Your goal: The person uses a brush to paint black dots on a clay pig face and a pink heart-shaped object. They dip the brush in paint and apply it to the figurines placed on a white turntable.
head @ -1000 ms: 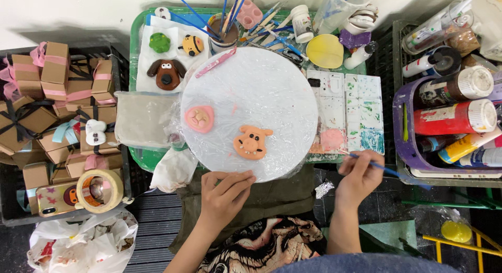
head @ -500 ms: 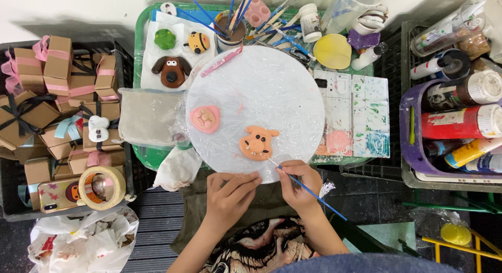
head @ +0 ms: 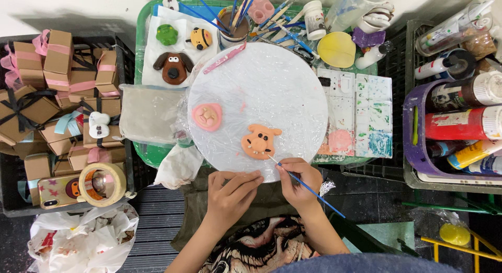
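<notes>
**Brush tip at the orange figure**

My right hand (head: 299, 180) has come in from the right side and now pinches a blue brush (head: 308, 187), its tip touching the lower edge of the orange clay figure (head: 260, 141) on the round board (head: 272, 85). My left hand (head: 230, 192) rests curled at the board's near rim, grasping nothing, as it did a second ago. The pink piece (head: 207, 117) lies well apart to the left. Paint palettes (head: 361, 113) crowd the right edge; the board's middle is open.

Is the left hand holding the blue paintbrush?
No, the right hand holds the blue paintbrush; the left hand rests on the round board's edge.
</notes>
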